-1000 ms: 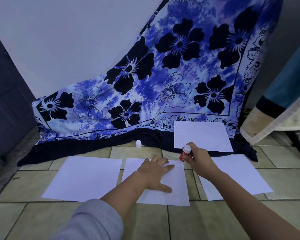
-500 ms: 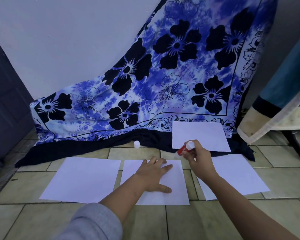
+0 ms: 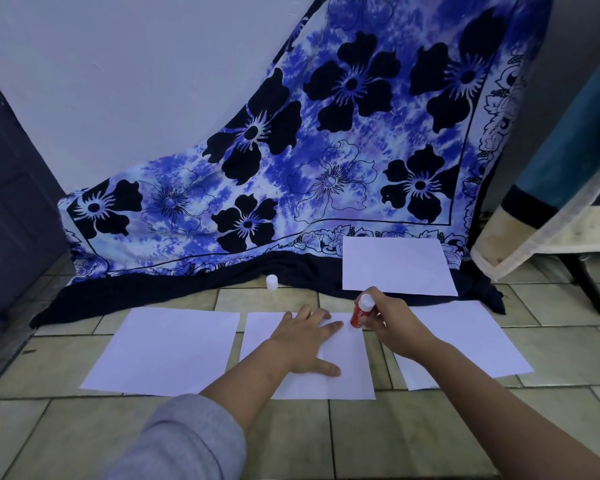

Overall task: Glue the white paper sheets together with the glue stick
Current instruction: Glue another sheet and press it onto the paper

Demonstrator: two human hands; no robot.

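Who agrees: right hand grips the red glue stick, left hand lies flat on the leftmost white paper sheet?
No: head view shows the left hand flat on the middle white paper sheet; the right hand grips the red glue stick.

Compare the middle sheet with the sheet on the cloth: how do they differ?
The middle sheet lies on floor tiles; the far sheet rests on the hem of the cloth. The left hand presses flat on the middle sheet; nothing touches the far sheet. The right hand holds the glue stick at the middle sheet's edge, short of the far sheet. Both are plain white.
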